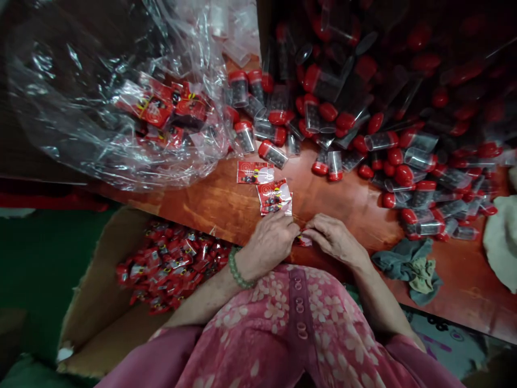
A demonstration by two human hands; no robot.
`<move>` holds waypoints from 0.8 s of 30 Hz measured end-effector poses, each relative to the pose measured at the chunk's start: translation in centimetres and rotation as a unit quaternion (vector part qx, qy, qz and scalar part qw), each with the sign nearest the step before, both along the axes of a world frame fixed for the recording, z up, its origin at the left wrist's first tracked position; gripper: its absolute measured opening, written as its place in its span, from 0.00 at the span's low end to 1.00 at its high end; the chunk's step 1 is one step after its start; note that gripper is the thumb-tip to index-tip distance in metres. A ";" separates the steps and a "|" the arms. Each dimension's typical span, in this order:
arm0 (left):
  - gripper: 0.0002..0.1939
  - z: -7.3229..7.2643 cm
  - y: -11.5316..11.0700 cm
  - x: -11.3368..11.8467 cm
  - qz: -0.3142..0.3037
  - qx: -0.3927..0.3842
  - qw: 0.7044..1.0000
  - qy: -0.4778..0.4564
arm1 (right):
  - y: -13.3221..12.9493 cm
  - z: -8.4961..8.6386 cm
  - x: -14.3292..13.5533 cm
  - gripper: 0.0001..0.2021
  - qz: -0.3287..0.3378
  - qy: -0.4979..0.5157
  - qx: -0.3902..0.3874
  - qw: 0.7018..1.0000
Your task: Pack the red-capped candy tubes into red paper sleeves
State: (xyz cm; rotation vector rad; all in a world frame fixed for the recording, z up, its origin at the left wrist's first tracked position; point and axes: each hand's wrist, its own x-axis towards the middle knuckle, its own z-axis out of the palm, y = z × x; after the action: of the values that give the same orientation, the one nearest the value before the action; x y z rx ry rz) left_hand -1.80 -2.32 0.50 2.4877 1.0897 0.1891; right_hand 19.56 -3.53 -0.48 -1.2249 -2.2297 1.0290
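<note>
Close to my body at the table's front edge, my left hand point(272, 238) and my right hand point(336, 240) pinch a small red printed label point(304, 241) between their fingertips. The fingers cover much of it. Just beyond my left hand lie a few flat labels of the same print: one label point(255, 172) by itself and an overlapping pile point(275, 195) nearly touching my knuckles. Past my hands, clear tubes with red caps point(272, 154) are scattered on the table. Dark contents show in some of them.
A large clear plastic bag point(97, 156) holding red printed labels point(157, 110) spreads at the back left. Below left, a cardboard box point(95, 291) contains many red wrapped pieces point(173, 269). A heap of capped tubes point(420, 161) fills the right, with a grey-green cloth point(404, 261) nearer me.
</note>
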 end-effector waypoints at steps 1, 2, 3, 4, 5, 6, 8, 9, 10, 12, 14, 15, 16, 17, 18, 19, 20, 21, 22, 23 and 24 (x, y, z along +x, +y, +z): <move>0.10 0.0 -0.1 -0.1 0.008 0.018 1.000 -0.006 | 0.2 0.0 0.2 0.12 0.000 0.007 -0.010 1.000; 0.09 0.1 -0.1 -0.2 0.017 0.036 0.999 -0.014 | 0.4 0.0 0.4 0.12 -0.003 0.011 -0.019 1.000; 0.09 0.3 -0.1 -0.4 0.025 0.050 0.998 -0.021 | 0.5 0.0 0.6 0.11 -0.009 0.011 -0.026 1.000; 0.08 0.5 0.0 -0.7 0.030 0.058 0.997 -0.029 | 0.7 0.0 0.8 0.11 -0.017 0.005 -0.027 0.999; 0.08 0.6 0.0 -0.9 0.035 0.061 0.997 -0.043 | 0.8 0.1 1.0 0.11 -0.026 -0.008 -0.020 0.999; 0.08 0.8 0.1 -1.2 0.042 0.058 0.995 -0.063 | 0.9 0.1 1.1 0.12 -0.034 -0.028 -0.009 0.999; 0.09 1.0 0.3 -1.7 0.057 0.037 0.990 -0.126 | 1.0 0.3 1.4 0.14 -0.041 -0.077 0.019 0.996; 0.09 1.0 0.3 -1.8 0.066 0.023 0.984 -0.165 | 1.1 0.5 1.5 0.15 -0.041 -0.101 0.030 0.994; 0.10 0.9 0.4 -1.9 0.078 0.011 0.976 -0.204 | 1.2 0.6 1.6 0.16 -0.042 -0.119 0.037 0.991; 0.10 0.7 0.5 -2.0 0.103 -0.019 0.958 -0.265 | 1.8 1.0 1.9 0.16 -0.054 -0.129 0.052 0.989; 0.11 0.4 0.6 -1.9 0.133 -0.043 0.941 -0.307 | 2.8 1.3 2.4 0.15 -0.096 -0.123 0.077 0.985; 0.12 0.3 0.7 -1.8 0.145 -0.053 0.935 -0.321 | 3.5 1.4 2.6 0.14 -0.132 -0.122 0.093 0.979; 0.11 0.1 0.8 -1.7 0.152 -0.061 0.929 -0.331 | 4.3 1.5 2.8 0.13 -0.168 -0.130 0.112 0.971; 0.11 0.0 0.8 -1.7 0.154 -0.067 0.927 -0.336 | 5.2 1.4 3.0 0.13 -0.202 -0.143 0.135 0.960; 0.10 -0.2 0.8 -1.6 0.152 -0.071 0.926 -0.338 | 6.0 1.4 3.1 0.13 -0.226 -0.162 0.146 0.949; 0.10 -0.4 0.8 -1.6 0.148 -0.073 0.928 -0.335 | 6.9 1.3 3.1 0.13 -0.238 -0.176 0.150 0.943; 0.10 -0.5 0.7 -1.6 0.143 -0.075 0.931 -0.328 | 7.6 1.1 3.0 0.15 -0.242 -0.185 0.153 0.940; 0.11 -0.7 0.7 -1.5 0.138 -0.073 0.934 -0.320 | 8.3 0.9 2.9 0.16 -0.239 -0.189 0.153 0.940; 0.13 -0.8 0.6 -1.5 0.134 -0.072 0.938 -0.313 | 8.9 0.7 2.8 0.17 -0.238 -0.191 0.149 0.941; 0.14 -1.0 0.5 -1.5 0.129 -0.072 0.940 -0.309 | 9.4 0.6 2.7 0.19 -0.240 -0.192 0.142 0.941; 0.15 -1.0 0.4 -1.5 0.125 -0.075 0.940 -0.308 | 9.8 0.4 2.6 0.20 -0.248 -0.192 0.130 0.941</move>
State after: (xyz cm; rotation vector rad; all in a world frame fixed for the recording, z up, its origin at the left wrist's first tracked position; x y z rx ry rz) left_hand -3.26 -1.96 -0.54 1.9333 1.0767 0.8603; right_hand 22.13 6.31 -0.07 -1.8486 -2.0518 0.3086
